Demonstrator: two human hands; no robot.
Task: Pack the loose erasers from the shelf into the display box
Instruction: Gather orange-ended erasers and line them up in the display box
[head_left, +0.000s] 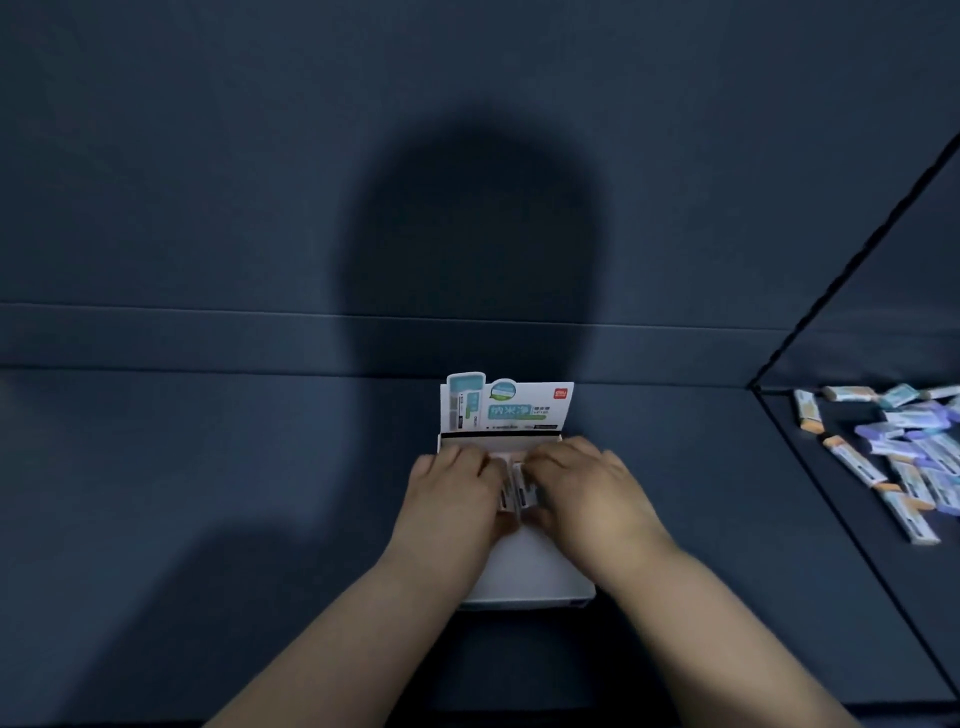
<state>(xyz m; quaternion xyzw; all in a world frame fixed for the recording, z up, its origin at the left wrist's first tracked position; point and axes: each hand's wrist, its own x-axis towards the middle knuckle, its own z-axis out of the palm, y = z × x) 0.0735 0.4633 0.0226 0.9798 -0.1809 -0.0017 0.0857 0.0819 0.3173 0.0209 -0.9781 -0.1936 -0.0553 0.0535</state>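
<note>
A white display box with an upright printed header card stands on the dark blue shelf, low in the middle of the head view. Both hands are over its open top. My left hand and my right hand lie side by side, fingers curled onto a few sleeved erasers between them inside the box. Whether the fingers grip the erasers or only press them I cannot tell. A pile of several loose erasers in pale blue, purple and orange sleeves lies far to the right.
The dark blue shelf surface stretches left of the box, with a back panel behind it. A black seam runs diagonally between the box and the loose eraser pile. My head's shadow falls on the back panel.
</note>
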